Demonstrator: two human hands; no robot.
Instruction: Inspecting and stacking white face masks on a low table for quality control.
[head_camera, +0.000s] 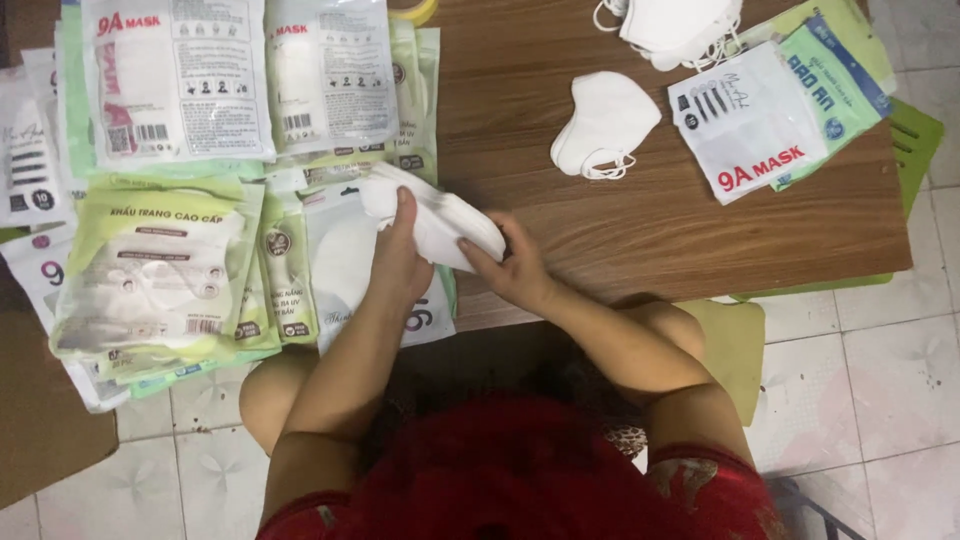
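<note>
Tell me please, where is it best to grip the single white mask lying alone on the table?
Pinch the mask at its rounded upper body, coming from above. It lies flat, apart from other things, and its thin ear loops bunch at the lower edge, so they would slip or tangle.

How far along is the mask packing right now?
Done: filled packets piled at left. In hand: left hand and right hand hold a stack of white masks over a packet. Left: one loose mask, a mask pile and flat packets.

Both hands, left hand (400, 262) and right hand (513, 268), gripping white masks (440, 215), wooden table (600, 220), mask packets (160, 270) at left
</note>
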